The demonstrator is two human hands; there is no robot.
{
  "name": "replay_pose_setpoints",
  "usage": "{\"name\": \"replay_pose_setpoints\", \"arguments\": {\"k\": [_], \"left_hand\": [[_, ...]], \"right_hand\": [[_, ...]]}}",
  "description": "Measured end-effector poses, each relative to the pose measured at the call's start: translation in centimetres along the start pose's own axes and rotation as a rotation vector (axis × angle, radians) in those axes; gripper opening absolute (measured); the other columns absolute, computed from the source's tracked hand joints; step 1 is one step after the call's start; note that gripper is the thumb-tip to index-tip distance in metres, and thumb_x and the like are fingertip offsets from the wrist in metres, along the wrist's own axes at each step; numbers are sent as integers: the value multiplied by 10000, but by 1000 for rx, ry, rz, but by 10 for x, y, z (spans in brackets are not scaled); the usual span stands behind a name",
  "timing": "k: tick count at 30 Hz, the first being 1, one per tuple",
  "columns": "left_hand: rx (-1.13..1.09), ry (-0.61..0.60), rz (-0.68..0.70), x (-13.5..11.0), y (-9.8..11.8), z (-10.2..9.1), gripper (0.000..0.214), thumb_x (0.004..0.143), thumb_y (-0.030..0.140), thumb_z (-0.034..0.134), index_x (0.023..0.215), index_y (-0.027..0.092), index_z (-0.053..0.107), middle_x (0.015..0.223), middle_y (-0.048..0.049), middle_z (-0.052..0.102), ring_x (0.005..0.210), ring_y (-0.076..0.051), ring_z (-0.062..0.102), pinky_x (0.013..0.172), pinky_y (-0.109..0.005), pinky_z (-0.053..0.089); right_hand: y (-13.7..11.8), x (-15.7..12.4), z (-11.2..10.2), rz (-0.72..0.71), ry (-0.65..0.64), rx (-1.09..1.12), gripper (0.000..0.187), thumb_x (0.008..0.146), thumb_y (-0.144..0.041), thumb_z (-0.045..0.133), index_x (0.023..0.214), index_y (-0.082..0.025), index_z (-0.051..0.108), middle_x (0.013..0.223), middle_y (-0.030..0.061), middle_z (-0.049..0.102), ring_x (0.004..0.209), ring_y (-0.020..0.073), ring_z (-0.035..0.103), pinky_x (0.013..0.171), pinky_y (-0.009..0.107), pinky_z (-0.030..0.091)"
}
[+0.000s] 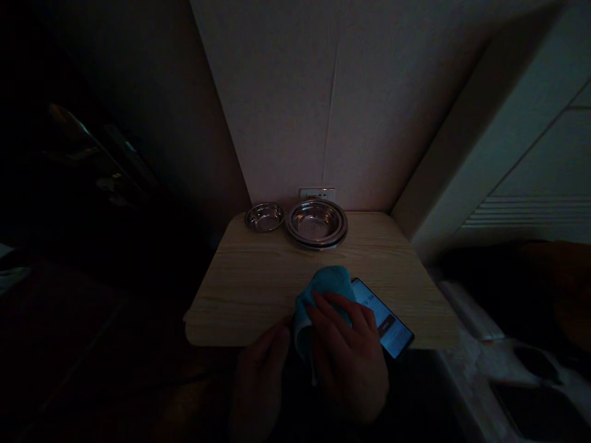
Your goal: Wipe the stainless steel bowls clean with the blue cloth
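A blue cloth (pixel 330 282) is bunched over the front edge of the small wooden table (pixel 249 295). My right hand (pixel 348 354) presses on the cloth from above, fingers closed against it. Whether the cloth covers anything is hidden. Just left of the cloth, my left hand (pixel 261 375) is closed, thumb and fingers pinched together. What that hand grips, if anything, is too dark to make out. A lit phone (pixel 385 317) lies on the table right beside my right hand.
A stack of steel bowls (pixel 316 224) stands at the table's back edge, with a smaller steel dish (pixel 265 217) to its left. Behind them, a wall socket (pixel 317 194) sits low on the wall (pixel 286 123). The room is very dim.
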State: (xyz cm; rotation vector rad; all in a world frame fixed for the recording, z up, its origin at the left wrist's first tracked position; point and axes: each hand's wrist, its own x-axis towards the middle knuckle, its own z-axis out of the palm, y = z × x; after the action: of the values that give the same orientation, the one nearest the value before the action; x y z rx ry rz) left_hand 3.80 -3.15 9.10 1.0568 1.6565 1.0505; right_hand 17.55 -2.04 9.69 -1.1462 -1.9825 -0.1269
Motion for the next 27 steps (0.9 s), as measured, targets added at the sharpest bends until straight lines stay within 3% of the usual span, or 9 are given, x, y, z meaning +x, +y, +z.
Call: {"name": "replay_pose_setpoints", "arguments": {"k": [4, 10, 16, 19, 24, 25, 27], "left_hand": [[-6, 19, 52, 1, -1, 0, 405, 731, 525, 522, 830, 195, 735, 873, -67, 737, 854, -256, 673, 816, -353, 526], [-2, 22, 10, -4, 4, 1, 468, 718, 559, 515, 893, 181, 731, 928, -84, 730, 917, -261, 661, 856, -352, 507], [13, 41, -6, -3, 7, -1, 506, 669, 612, 527, 831, 182, 739, 895, -88, 734, 883, -273, 669, 835, -349, 515], [-1, 25, 6, -6, 9, -2, 500, 694, 601, 524, 871, 185, 736, 919, -82, 732, 909, -266, 662, 841, -335, 510], [-37, 20, -47, -11, 10, -2, 489, 718, 592, 523, 868, 181, 741, 849, -76, 739, 835, -261, 673, 784, -333, 527], [-52, 13, -55, -11, 10, -1, 491, 717, 594, 524, 865, 180, 741, 835, -74, 739, 819, -259, 674, 774, -332, 530], [-65, 5, -56, -9, 9, -1, 490, 716, 593, 527, 864, 178, 741, 824, -72, 739, 804, -253, 674, 779, -333, 527]], "right_hand": [[-3, 0, -1, -94, -11, 56, 187, 892, -207, 442, 961, -214, 615, 1025, -13, 694, 915, 181, 559, 807, 352, 337], [4, 5, 0, -16, 30, -4, 201, 846, -154, 445, 971, -179, 600, 1051, 56, 676, 955, 218, 537, 780, 366, 355], [-1, 1, 1, -121, 28, 52, 170, 844, -169, 472, 941, -212, 604, 1007, 5, 690, 900, 187, 548, 797, 356, 368], [14, 6, 1, -9, 35, 68, 206, 850, -154, 438, 988, -185, 589, 1027, 63, 673, 928, 223, 555, 775, 373, 405], [36, 0, -3, 518, 87, 326, 193, 910, -210, 364, 946, -204, 554, 792, 33, 651, 692, 169, 597, 602, 281, 455], [35, -3, -4, 552, 98, 345, 189, 909, -209, 366, 953, -209, 549, 805, 32, 649, 692, 167, 597, 601, 278, 456], [29, -10, -6, 461, 118, 320, 218, 887, -172, 379, 1026, -213, 541, 914, 51, 650, 800, 186, 601, 660, 299, 465]]}}
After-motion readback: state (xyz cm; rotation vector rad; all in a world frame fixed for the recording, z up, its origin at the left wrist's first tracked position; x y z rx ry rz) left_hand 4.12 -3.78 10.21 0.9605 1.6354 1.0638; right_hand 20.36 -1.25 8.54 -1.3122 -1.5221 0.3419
